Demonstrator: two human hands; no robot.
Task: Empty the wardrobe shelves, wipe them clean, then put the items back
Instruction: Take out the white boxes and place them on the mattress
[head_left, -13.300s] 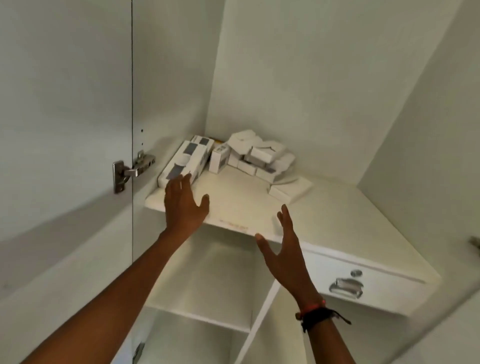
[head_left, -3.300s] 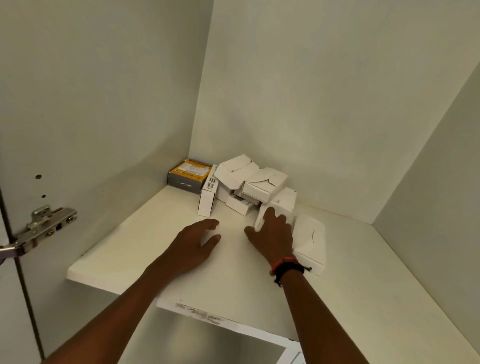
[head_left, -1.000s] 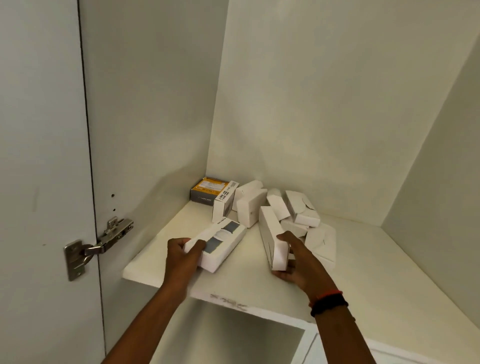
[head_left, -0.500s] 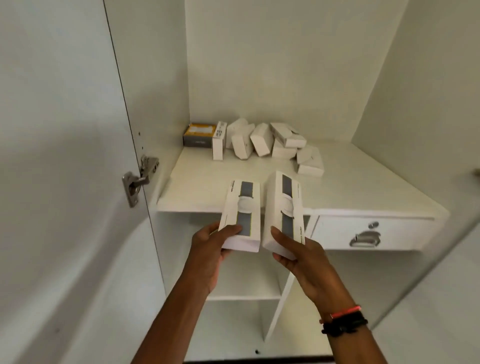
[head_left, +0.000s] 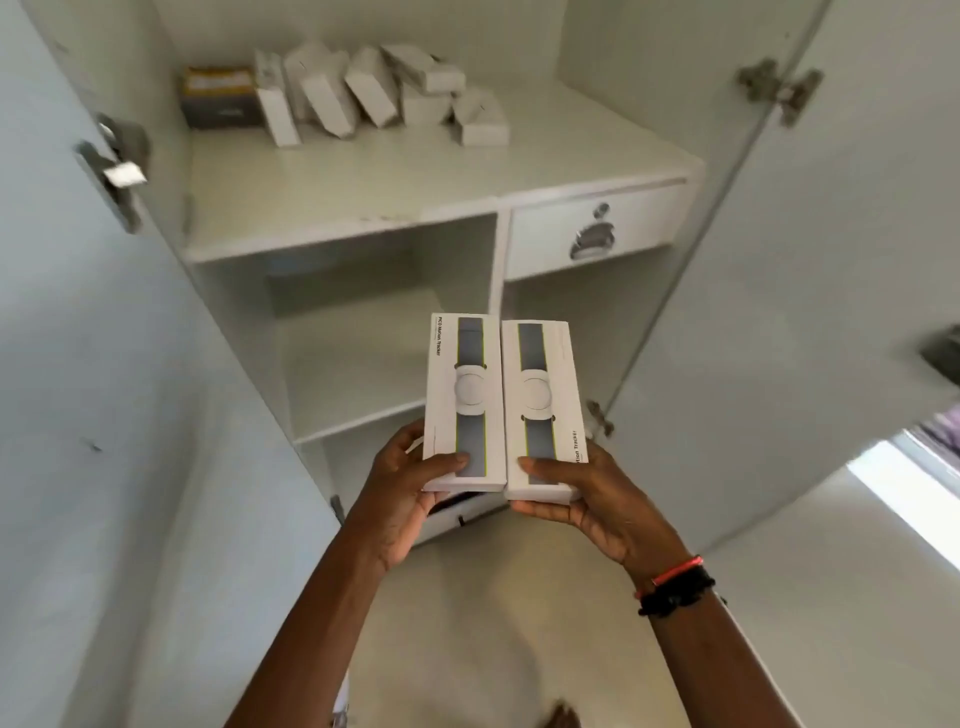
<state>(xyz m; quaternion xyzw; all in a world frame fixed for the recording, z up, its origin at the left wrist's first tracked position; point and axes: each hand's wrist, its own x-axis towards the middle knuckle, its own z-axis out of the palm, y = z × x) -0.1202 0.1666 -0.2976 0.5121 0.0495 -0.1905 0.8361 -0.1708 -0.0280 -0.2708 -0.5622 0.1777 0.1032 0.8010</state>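
Note:
Two long white boxes with a grey strap picture sit side by side in front of the open wardrobe, well below the upper shelf (head_left: 395, 176). My left hand (head_left: 405, 493) grips the near end of the left box (head_left: 462, 395), thumb on top. My right hand (head_left: 587, 499) grips the near end of the right box (head_left: 543, 405) the same way. On the upper shelf at the back lie several small white boxes (head_left: 374, 93) and a grey and yellow box (head_left: 221, 96) in the left corner.
Both wardrobe doors stand open, the left door (head_left: 104, 364) and the right door (head_left: 831, 260), with metal hinges (head_left: 117, 166). A drawer (head_left: 597, 228) with a metal handle sits under the shelf on the right. Lower shelves (head_left: 358, 374) open below. Pale floor (head_left: 493, 649) lies underfoot.
Both hands took one long box each from the shelf, pulled them out and lowered them away from the wardrobe. The view has drawn back and tilted down.

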